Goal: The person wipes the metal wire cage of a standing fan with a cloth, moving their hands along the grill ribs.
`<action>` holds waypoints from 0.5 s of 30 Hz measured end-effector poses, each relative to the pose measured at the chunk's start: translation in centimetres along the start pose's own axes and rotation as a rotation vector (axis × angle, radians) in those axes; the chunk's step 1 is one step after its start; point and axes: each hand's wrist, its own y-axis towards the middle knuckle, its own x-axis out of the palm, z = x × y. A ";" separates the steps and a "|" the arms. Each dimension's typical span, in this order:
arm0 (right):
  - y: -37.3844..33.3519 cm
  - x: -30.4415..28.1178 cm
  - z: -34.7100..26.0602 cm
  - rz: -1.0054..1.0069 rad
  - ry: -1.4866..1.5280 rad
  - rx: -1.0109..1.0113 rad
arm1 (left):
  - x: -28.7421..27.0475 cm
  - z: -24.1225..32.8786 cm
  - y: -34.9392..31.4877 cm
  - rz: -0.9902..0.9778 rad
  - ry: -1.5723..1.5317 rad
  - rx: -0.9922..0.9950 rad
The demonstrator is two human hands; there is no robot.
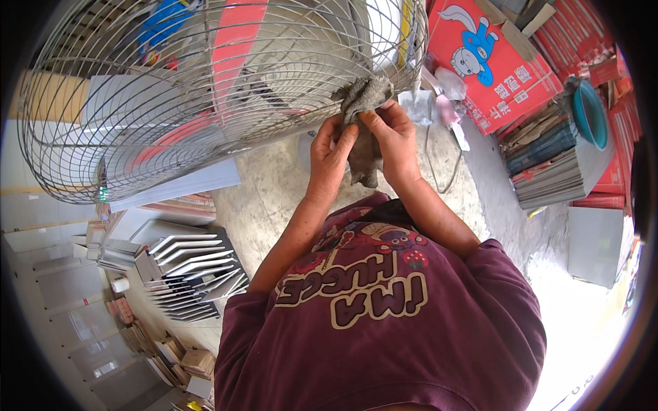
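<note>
A crumpled grey-brown rag [365, 168] is bunched between both hands, at the near right side of a large wire fan cage [171, 164]. With thumb and fingers, my left hand [332, 146] pinches the rag's left side. From the right, my right hand [395, 140] grips it, thumb pressed on the upper folds. The rag's top overlaps the cage wires in the picture; whether it touches them I cannot tell. Its lower end hangs below my fingers. Inside the cage, a red fan blade [236, 34] points upward.
Red cartons [490, 103] stand at the upper right, near stacked tiles [558, 171] and a teal basin [591, 113]. Left of me, a rack holds several white panels [192, 257]. A thin cable [449, 181] lies on the concrete floor [264, 185].
</note>
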 end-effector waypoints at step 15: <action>0.5 -3.0 3.3 0.177 0.180 0.407 | -1.6 -4.1 0.3 -0.101 0.071 -0.233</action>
